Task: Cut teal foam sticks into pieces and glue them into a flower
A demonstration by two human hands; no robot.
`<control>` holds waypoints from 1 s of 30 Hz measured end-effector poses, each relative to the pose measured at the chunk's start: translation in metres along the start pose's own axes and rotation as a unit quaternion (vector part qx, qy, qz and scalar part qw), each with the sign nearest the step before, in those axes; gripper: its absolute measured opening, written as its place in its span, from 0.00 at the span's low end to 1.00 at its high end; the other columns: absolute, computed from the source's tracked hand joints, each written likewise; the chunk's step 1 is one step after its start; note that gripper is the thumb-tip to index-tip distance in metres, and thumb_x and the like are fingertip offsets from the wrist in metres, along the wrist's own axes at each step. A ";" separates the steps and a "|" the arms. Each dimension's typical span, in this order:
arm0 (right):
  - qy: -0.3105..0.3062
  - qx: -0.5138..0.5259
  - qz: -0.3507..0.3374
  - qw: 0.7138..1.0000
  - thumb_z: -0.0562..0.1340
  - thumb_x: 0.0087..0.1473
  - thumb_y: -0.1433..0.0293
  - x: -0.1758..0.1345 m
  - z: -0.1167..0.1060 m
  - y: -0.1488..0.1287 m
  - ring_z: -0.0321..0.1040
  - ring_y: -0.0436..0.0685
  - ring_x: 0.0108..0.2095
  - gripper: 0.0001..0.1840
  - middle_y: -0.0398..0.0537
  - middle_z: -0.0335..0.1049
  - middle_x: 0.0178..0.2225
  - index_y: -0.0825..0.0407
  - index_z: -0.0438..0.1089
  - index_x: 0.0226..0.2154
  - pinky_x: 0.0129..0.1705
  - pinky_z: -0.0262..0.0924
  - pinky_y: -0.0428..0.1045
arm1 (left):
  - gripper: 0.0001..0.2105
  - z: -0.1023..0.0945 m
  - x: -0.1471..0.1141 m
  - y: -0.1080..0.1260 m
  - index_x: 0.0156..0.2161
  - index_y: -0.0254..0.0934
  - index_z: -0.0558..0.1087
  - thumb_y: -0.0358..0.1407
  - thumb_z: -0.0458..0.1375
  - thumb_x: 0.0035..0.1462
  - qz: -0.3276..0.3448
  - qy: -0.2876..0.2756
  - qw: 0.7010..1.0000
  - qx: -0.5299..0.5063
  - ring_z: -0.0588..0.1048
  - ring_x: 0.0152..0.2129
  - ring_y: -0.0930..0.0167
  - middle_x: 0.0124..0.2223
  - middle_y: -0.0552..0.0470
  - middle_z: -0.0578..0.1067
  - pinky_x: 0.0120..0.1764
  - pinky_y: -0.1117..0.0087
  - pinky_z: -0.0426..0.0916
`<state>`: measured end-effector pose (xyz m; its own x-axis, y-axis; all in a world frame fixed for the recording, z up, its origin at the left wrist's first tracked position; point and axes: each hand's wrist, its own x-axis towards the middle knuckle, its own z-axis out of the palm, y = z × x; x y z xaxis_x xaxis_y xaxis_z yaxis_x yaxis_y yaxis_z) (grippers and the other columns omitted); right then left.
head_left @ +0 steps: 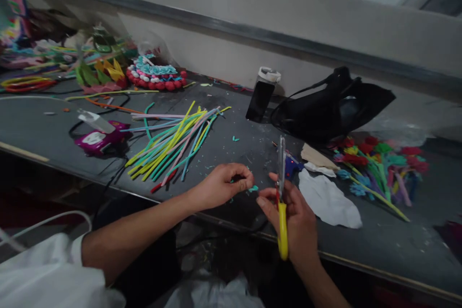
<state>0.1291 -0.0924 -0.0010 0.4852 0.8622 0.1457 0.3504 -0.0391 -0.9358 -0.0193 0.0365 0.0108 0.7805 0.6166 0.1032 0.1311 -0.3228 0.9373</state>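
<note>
My left hand (pixel 228 184) is over the table's front part, thumb and forefinger pinched together. Right at those fingertips shows a small teal piece (pixel 254 188); whether it is held or lies on the table behind, I cannot tell. My right hand (pixel 298 216) holds scissors (pixel 282 224) with a yellow handle, their blades pointing up and away and looking closed. Its thumb and fingers are apart around the scissors. Beyond my left hand lies a loose bundle of pipe cleaners (pixel 176 142) in yellow, teal, pink and blue. Another teal scrap (pixel 235 138) is farther back.
A blue glue gun (pixel 291 165) lies just behind my right hand, beside white crumpled paper (pixel 330 199). Pipe-cleaner flowers (pixel 384 163) are at the right. Farther back stand a bottle (pixel 269 75), a dark phone (pixel 260 100) and a black bag (pixel 325 110). A purple device (pixel 101 139) sits left.
</note>
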 end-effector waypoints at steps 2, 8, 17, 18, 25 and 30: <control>-0.004 0.019 -0.006 1.000 0.68 0.48 0.61 0.006 0.006 0.001 0.75 0.56 0.35 0.28 0.47 0.76 0.35 0.50 0.66 0.51 0.39 0.69 0.49 | 0.09 0.004 0.001 -0.003 0.33 0.35 0.73 0.39 0.56 0.59 0.003 -0.007 1.000 -0.005 0.68 0.28 0.74 0.30 0.55 0.72 0.34 0.75 0.62; 0.007 -0.009 -0.008 1.000 0.66 0.50 0.63 0.021 0.013 0.007 0.73 0.54 0.33 0.22 0.45 0.74 0.32 0.49 0.68 0.49 0.39 0.67 0.50 | 0.07 0.005 0.006 -0.009 0.35 0.34 0.72 0.36 0.56 0.58 -0.017 0.000 1.000 -0.020 0.68 0.27 0.75 0.29 0.55 0.72 0.33 0.75 0.62; 0.038 0.235 0.156 0.959 0.72 0.43 0.61 0.026 0.016 0.003 0.56 0.43 0.16 0.30 0.35 0.66 0.25 0.46 0.65 0.48 0.15 0.51 0.39 | 0.07 0.011 0.008 -0.013 0.36 0.34 0.77 0.34 0.62 0.51 -0.021 0.053 0.989 -0.134 0.71 0.31 0.73 0.34 0.51 0.74 0.37 0.72 0.64; 0.031 0.253 0.162 0.953 0.72 0.43 0.61 0.025 0.016 0.002 0.57 0.43 0.16 0.30 0.35 0.65 0.24 0.46 0.65 0.49 0.16 0.52 0.39 | 0.08 0.015 0.008 -0.013 0.36 0.34 0.77 0.35 0.63 0.50 -0.033 0.049 0.982 -0.182 0.72 0.31 0.73 0.33 0.52 0.75 0.38 0.72 0.65; 0.011 0.330 0.195 0.924 0.73 0.42 0.65 0.024 0.019 -0.002 0.58 0.44 0.19 0.30 0.33 0.62 0.21 0.45 0.65 0.47 0.18 0.52 0.38 | 0.09 0.028 0.008 -0.013 0.32 0.33 0.76 0.36 0.67 0.47 -0.098 0.084 0.951 -0.282 0.70 0.25 0.76 0.28 0.55 0.74 0.31 0.75 0.63; 0.038 0.343 0.199 0.917 0.73 0.41 0.64 0.022 0.020 0.001 0.59 0.44 0.20 0.30 0.33 0.63 0.23 0.44 0.65 0.46 0.19 0.53 0.39 | 0.10 0.028 0.005 -0.010 0.32 0.33 0.76 0.36 0.68 0.46 -0.131 0.073 0.908 -0.391 0.68 0.22 0.78 0.28 0.55 0.74 0.30 0.75 0.63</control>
<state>0.1237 -0.0633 -0.0051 0.5294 0.8093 -0.2543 -0.4414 0.0068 -0.8973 0.0006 0.0220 -0.0071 0.6881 0.7061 -0.1673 -0.2183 0.4212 0.8803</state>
